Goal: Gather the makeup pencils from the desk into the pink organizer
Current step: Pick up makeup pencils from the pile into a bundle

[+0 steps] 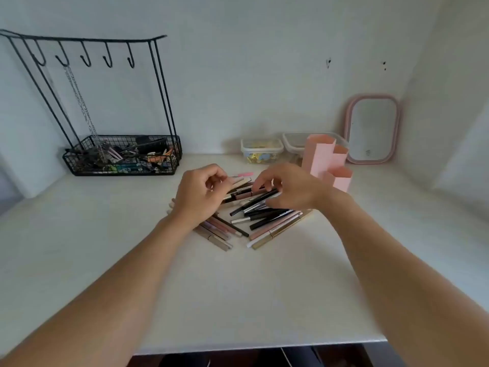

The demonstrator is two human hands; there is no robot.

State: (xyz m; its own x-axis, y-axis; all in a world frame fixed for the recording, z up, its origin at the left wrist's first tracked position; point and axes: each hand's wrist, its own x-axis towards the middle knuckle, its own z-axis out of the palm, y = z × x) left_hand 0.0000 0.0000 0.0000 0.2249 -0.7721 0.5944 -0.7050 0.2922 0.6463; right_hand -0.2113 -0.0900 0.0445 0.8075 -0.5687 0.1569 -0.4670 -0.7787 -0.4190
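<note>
Pale walls meet in a corner behind a white worktop (79,247). At the back-left edge stands a black wire rack w/ hooks and a mesh basket (121,154) full of small clutter; a chain hangs from one hook. Mid-worktop lies the loose heap of slim makeup pencils (254,221), black, silver, pink, tan and gold, criss-crossed and overlapping.

The left hand (201,197) sits over the heap's left side, its grip curled, fingers pressed onto the ends of a few pencils at the top of the pile; whether it really pinches them or just touches, can't tell. The right hand (288,189) is over the heap's right side, grip half-spread, fingertips down on the black pencils, nothing clearly lifted.

Behind, near the back edge: two clear plastic lidded boxes (262,149), one w/ pastel bits inside. Just right of the hands stands the pink stepped hexagonal organizer (325,160), upright, looks empty from here. A pink-framed mirror (373,128) leans in the back-right corner.

Risks, as I judge: round pencils roll off the heap if raked sideways; a big bunch could splay and slip out mid-lift; the right wrist is close to the light organizer and could tip it.

Hard to see: pencils under both palms, organizer's inside, basket contents (blurred), the worktop's near edge past the arms.
</note>
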